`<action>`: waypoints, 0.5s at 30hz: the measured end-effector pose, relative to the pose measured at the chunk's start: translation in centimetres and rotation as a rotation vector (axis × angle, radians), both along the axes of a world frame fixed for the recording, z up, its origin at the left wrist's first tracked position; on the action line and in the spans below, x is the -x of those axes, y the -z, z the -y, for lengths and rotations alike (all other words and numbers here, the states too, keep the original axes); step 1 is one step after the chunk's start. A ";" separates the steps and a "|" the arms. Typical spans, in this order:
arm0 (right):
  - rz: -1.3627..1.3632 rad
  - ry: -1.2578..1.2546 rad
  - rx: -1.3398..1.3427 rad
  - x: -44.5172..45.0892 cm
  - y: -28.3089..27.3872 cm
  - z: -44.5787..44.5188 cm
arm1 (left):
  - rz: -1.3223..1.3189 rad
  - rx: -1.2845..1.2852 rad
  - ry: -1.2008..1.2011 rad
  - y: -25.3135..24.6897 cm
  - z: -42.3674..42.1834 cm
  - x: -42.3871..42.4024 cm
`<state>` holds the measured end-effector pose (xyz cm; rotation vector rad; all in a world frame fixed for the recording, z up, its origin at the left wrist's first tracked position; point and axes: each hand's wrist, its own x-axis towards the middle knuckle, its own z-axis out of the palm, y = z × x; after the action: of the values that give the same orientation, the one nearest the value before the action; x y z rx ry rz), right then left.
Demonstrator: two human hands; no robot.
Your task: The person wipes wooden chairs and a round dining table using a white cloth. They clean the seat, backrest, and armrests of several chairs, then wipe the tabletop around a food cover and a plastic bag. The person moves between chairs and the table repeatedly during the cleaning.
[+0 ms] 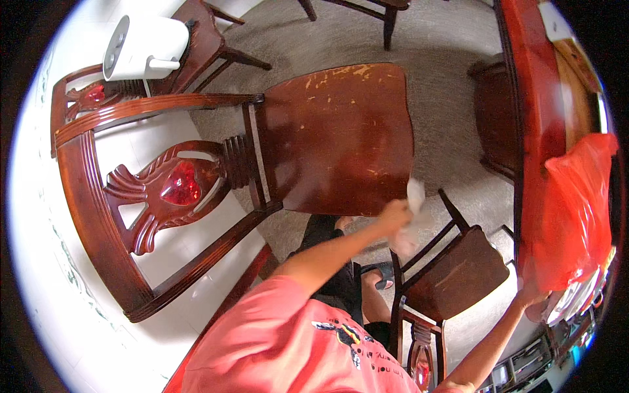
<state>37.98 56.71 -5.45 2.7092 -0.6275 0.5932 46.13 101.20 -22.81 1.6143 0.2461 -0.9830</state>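
A dark wooden chair with a worn brown seat [339,142] stands before me, its carved backrest with a red heart-shaped inlay [181,183] to the left. My left hand [399,218] is blurred at the seat's near right corner, closed around a white cloth or tissue [415,194] that sticks out past the fingers. At the right, my right hand [533,297] is at the edge of the reddish wooden table [533,98], by the lower end of a red plastic bag [575,211]. Its fingers are partly hidden, so its grip is unclear.
A smaller-looking wooden chair [457,275] stands at the lower right, and another seat [494,118] is partly under the table. A white appliance [147,46] rests on a chair at the upper left. More chair legs [389,27] show at the top.
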 end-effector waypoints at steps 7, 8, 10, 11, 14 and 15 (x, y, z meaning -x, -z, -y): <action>-0.002 -0.097 -0.010 -0.3 -1.2 -2.8 | 0.251 -0.637 -0.420 -0.4 -20.1 -6.7; -0.013 -0.098 -0.033 -1.0 -1.6 -4.2 | 0.406 -0.803 -0.337 0.0 -22.8 -7.0; -0.011 -0.010 -0.068 -0.4 -0.7 -3.7 | 0.400 -1.016 -0.282 1.7 -25.9 -6.7; -0.011 0.036 -0.085 0.0 -0.1 -3.5 | 0.234 -1.060 -0.304 2.2 -26.3 -6.6; -0.045 0.032 -0.019 -0.5 0.7 -3.5 | 0.035 -1.272 -0.268 2.1 -20.3 -5.9; -0.065 0.035 0.015 -0.4 0.7 -3.5 | 0.037 -1.367 -0.133 2.6 -17.2 -5.5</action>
<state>38.39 60.20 -6.15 2.6861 -0.6498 0.4974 51.67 118.41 -25.46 2.7584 1.1618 -0.6468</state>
